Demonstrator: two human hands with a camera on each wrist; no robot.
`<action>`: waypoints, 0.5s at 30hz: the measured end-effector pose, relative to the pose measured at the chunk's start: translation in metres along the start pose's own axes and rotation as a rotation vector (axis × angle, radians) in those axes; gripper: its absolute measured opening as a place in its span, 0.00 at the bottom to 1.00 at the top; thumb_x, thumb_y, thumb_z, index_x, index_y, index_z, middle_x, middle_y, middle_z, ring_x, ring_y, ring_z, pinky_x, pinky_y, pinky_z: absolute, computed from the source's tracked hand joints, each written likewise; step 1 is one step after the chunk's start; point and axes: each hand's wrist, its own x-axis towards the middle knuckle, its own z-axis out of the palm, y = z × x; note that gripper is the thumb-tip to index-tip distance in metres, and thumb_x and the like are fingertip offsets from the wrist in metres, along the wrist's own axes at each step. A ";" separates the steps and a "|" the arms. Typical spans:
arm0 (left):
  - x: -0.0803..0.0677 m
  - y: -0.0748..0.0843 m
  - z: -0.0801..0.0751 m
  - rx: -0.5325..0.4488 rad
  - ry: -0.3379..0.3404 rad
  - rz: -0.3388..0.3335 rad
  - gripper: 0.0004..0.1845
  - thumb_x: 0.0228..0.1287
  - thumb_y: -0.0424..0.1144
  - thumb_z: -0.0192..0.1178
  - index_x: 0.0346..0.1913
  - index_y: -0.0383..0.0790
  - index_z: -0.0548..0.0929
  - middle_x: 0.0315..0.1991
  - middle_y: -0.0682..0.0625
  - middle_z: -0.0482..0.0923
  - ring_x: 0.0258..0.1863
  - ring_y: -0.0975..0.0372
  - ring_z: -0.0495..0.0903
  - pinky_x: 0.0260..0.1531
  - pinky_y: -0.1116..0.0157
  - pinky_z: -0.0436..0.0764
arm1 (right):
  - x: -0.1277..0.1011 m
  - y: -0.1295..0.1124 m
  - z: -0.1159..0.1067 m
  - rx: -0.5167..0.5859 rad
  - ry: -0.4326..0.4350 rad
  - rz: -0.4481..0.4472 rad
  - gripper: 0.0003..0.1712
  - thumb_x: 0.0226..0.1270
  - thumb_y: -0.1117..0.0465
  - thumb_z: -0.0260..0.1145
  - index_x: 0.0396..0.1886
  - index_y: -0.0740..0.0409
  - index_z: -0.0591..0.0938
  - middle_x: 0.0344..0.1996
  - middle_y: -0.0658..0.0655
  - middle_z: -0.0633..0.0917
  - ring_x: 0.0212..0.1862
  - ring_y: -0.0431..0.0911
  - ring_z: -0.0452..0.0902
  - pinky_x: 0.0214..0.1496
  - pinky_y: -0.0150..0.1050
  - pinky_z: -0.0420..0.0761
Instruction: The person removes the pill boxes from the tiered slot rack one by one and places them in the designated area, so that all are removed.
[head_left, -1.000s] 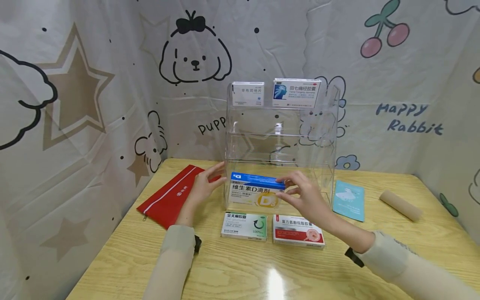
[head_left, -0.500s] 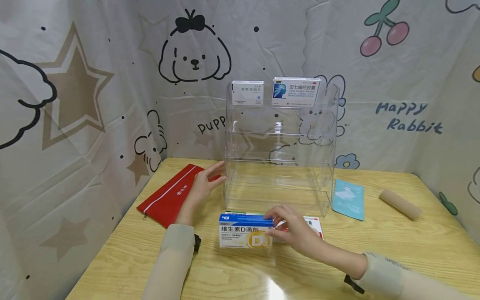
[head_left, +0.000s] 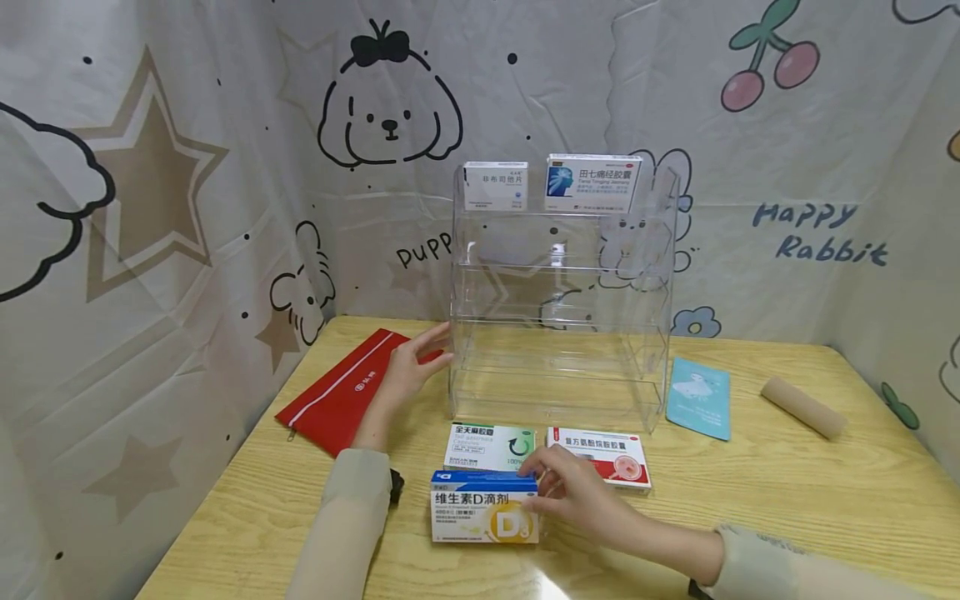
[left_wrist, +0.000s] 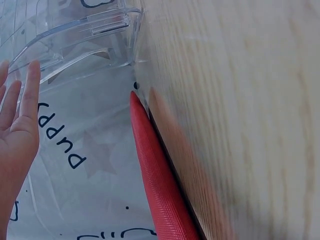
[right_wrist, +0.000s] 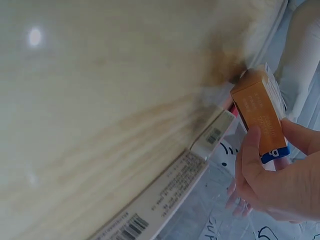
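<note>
My right hand pinches the right end of a vitamin D drops box, white with a blue top, low over the table's front part. In the right wrist view, thumb and fingers grip the box beside its orange end. My left hand has its fingers extended to the left side of a clear acrylic tiered rack; the fingertips seem to touch it. Just behind the vitamin box lie a green-and-white medicine box and a red-and-white medicine box, partly covered by my right hand.
On the rack's top tier stand a small white medicine box and a wider blue-and-white medicine box. A red zip pouch lies to the left. A teal packet and a cardboard tube lie on the right.
My right hand has carried the vitamin D drops box out of the rack's bottom tier, toward me over the two flat boxes. The left hand has stayed at the rack's side.
</note>
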 end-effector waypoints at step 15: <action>0.000 0.000 0.000 0.013 0.002 0.011 0.32 0.65 0.33 0.63 0.71 0.39 0.68 0.67 0.39 0.73 0.66 0.49 0.74 0.63 0.52 0.76 | -0.001 0.003 0.002 0.026 -0.090 0.136 0.14 0.61 0.58 0.71 0.45 0.55 0.79 0.41 0.56 0.83 0.34 0.33 0.78 0.38 0.27 0.81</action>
